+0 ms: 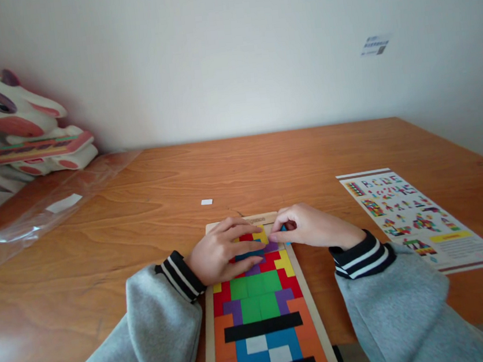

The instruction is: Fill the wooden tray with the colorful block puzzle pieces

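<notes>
A wooden tray puzzle (313, 313) lies lengthwise before me, filled with coloured flat pieces. Green pieces (255, 284) sit in its middle, above a long black bar (263, 326). My left hand (226, 251) rests palm down across the upper part, fingers stretched out over red, blue and purple pieces. At the tray's top right corner, my right hand (305, 226) is closed in a pinch. A blue piece (285, 229) shows at its fingertips, mostly hidden by the hand. Just left of those fingertips is a yellow piece (262, 237).
On the right lies a printed pattern sheet (420, 221). A small white paper (206, 202) is beyond the tray. Clear plastic wrapping (65, 204) lies at the left, near a cow-shaped toy keyboard (41, 147). A wall (228, 60) borders the table's far edge.
</notes>
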`<state>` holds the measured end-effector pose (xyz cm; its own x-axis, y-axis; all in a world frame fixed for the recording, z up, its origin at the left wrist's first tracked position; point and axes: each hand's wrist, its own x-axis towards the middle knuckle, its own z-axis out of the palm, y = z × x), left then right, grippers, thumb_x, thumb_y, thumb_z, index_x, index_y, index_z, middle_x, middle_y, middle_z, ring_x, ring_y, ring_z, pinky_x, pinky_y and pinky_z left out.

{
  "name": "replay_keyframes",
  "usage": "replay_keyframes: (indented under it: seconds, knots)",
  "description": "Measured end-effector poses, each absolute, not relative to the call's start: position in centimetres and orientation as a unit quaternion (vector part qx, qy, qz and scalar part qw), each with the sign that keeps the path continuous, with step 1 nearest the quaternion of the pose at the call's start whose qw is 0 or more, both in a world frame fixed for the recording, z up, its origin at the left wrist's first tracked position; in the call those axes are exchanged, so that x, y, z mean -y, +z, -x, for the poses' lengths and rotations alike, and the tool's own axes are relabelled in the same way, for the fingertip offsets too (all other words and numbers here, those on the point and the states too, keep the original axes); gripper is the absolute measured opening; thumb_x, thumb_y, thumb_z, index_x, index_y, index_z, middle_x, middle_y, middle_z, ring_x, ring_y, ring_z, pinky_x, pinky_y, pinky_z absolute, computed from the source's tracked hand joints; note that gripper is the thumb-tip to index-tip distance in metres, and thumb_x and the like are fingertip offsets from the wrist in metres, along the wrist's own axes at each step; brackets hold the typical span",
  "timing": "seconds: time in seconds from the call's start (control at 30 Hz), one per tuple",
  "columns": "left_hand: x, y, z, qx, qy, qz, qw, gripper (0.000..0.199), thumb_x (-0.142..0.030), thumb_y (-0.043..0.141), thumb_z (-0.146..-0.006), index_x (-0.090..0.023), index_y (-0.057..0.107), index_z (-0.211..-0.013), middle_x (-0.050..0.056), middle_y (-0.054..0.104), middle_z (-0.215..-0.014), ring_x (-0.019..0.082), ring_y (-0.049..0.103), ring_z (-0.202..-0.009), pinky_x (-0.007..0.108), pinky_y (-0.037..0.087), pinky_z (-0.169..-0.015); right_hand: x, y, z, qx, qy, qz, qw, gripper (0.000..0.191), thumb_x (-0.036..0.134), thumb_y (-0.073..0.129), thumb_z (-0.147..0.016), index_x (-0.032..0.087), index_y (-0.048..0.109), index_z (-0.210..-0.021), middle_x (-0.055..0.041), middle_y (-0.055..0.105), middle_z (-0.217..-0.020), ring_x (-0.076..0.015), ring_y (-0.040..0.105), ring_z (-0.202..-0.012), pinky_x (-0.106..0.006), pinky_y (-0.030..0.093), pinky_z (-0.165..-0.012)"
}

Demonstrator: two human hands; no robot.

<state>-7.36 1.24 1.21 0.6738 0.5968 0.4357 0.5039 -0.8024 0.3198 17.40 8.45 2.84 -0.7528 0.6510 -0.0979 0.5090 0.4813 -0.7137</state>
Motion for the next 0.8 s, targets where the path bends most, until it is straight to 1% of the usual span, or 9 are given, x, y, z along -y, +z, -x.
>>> replay_keyframes:
  seconds: [0.13,0.27,0.33,0.43,0.5,0.6,0.67,0.73,0.8]
  knots:
    - [-1.0,1.7,7.3,-0.297,0.233,-0.922,0.080,0.035,-0.040,0.066,-0.092,-0.025,0.070,-0.123,0.012,0.058,-0.143,0.031,0.054,-0.127,0.050,0.049,-0.105,-8.5,2.7,-17.3,0.858,0.368,0.340,0.114,0.028,0.048,0.070,-0.086,0.022,0.079,-0.080,-0.0038,0.073,-0.077,-0.0170,0.062,-0.068,-0.029,0.042,-0.063]
    - [-0.9,1.8,7.2,-0.299,0.212,-0.926,0.086,0.035,-0.042,0.064,-0.093,-0.026,0.071,-0.123,0.013,0.054,-0.147,0.033,0.051,-0.131,0.052,0.047,-0.106,-8.4,2.7,-17.3,0.858,0.354,0.354,0.116,0.027,0.050,0.076,-0.080,0.023,0.078,-0.081,-0.0034,0.073,-0.080,-0.0174,0.063,-0.071,-0.030,0.044,-0.067]
    - [-0.9,1.8,7.2,-0.299,0.214,-0.926,0.090,0.035,-0.042,0.064,-0.093,-0.026,0.071,-0.123,0.012,0.054,-0.147,0.033,0.051,-0.130,0.052,0.047,-0.106,-8.4,2.9,-17.5,0.856,0.357,0.351,0.128,0.026,0.049,0.076,-0.081,0.023,0.079,-0.086,-0.0038,0.074,-0.084,-0.0181,0.064,-0.074,-0.030,0.045,-0.069]
    - [-0.9,1.7,7.3,-0.298,0.216,-0.925,0.096,0.034,-0.041,0.064,-0.093,-0.027,0.071,-0.123,0.011,0.055,-0.146,0.033,0.053,-0.129,0.052,0.047,-0.105,-8.6,2.9,-17.7,0.852,0.370,0.338,0.151,0.024,0.041,0.062,-0.092,0.024,0.078,-0.097,-0.0048,0.075,-0.090,-0.0184,0.065,-0.078,-0.031,0.047,-0.071]
    - [-0.9,1.6,7.4,-0.299,0.215,-0.925,0.095,0.034,-0.041,0.064,-0.093,-0.027,0.071,-0.123,0.012,0.056,-0.146,0.033,0.053,-0.129,0.051,0.047,-0.105,-8.7,2.7,-17.8,0.842,0.389,0.335,0.164,0.025,0.034,0.055,-0.095,0.025,0.076,-0.104,-0.0046,0.076,-0.096,-0.0180,0.066,-0.081,-0.032,0.049,-0.074]
    - [-0.9,1.6,7.4,-0.299,0.210,-0.927,0.085,0.034,-0.043,0.063,-0.094,-0.025,0.072,-0.121,0.013,0.057,-0.144,0.032,0.053,-0.129,0.050,0.048,-0.105,-8.9,2.2,-18.0,0.806,0.448,0.343,0.176,0.028,0.029,0.061,-0.091,0.023,0.069,-0.116,-0.0045,0.075,-0.099,-0.0173,0.068,-0.082,-0.032,0.053,-0.075]
    - [-0.9,1.5,7.4,-0.302,0.206,-0.927,0.080,0.034,-0.044,0.062,-0.094,-0.025,0.072,-0.120,0.013,0.058,-0.142,0.032,0.053,-0.129,0.049,0.048,-0.104,-9.0,1.8,-18.1,0.780,0.486,0.353,0.177,0.030,0.029,0.067,-0.087,0.020,0.067,-0.115,-0.0044,0.075,-0.093,-0.0170,0.069,-0.081,-0.032,0.055,-0.074]
    - [-1.0,1.5,7.4,-0.304,0.203,-0.927,0.080,0.035,-0.045,0.060,-0.095,-0.025,0.072,-0.121,0.013,0.060,-0.140,0.031,0.054,-0.128,0.048,0.048,-0.104,-9.0,1.6,-18.1,0.770,0.501,0.362,0.161,0.026,0.030,0.070,-0.085,0.019,0.069,-0.108,-0.0041,0.075,-0.087,-0.0167,0.069,-0.078,-0.031,0.055,-0.072]
    - [-1.0,1.4,7.4,-0.306,0.199,-0.927,0.083,0.036,-0.045,0.060,-0.095,-0.026,0.071,-0.122,0.012,0.061,-0.139,0.031,0.054,-0.127,0.048,0.048,-0.104,-9.0,1.5,-18.0,0.772,0.497,0.369,0.144,0.022,0.028,0.072,-0.083,0.018,0.072,-0.103,-0.0048,0.076,-0.086,-0.0165,0.069,-0.075,-0.030,0.055,-0.070]
